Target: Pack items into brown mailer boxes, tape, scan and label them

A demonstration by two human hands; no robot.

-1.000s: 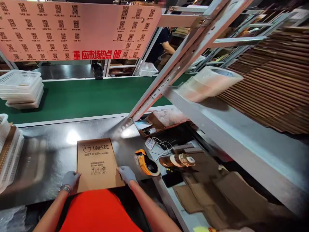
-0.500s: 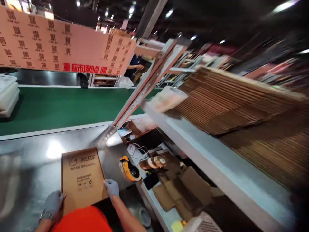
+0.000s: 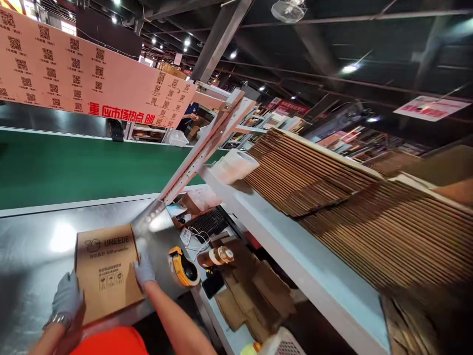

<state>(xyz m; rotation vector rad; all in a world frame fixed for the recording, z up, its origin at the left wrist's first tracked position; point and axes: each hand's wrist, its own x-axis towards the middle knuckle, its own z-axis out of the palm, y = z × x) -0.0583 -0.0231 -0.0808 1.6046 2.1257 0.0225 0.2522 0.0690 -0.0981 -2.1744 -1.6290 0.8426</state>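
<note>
A flat brown cardboard box (image 3: 107, 268), printed UNEEDE on its closed lid, lies on the metal worktop (image 3: 29, 256) at the lower left. In a grey glove, my left hand (image 3: 67, 298) grips the box's left side, near its front corner. My right hand (image 3: 145, 266), also gloved, presses against the opposite side with its fingers along the edge. The undersides of the box and some fingertips are hidden. Right of the box rests a yellow tape dispenser (image 3: 182, 268).
Beyond the worktop runs a green conveyor belt (image 3: 74, 167). A slanted metal post (image 3: 199, 158) rises beside it. Stacked flat cardboard (image 3: 314, 172) fills the shelf (image 3: 266, 217) at right. Below it are a bottle (image 3: 216, 256), a phone (image 3: 213, 284), a keyboard (image 3: 209, 222) and cardboard pieces (image 3: 254, 291).
My view has swung upward and to the right. My right hand has moved from the box's near right corner farther up its side, and my left hand lies more fully along the left side.
</note>
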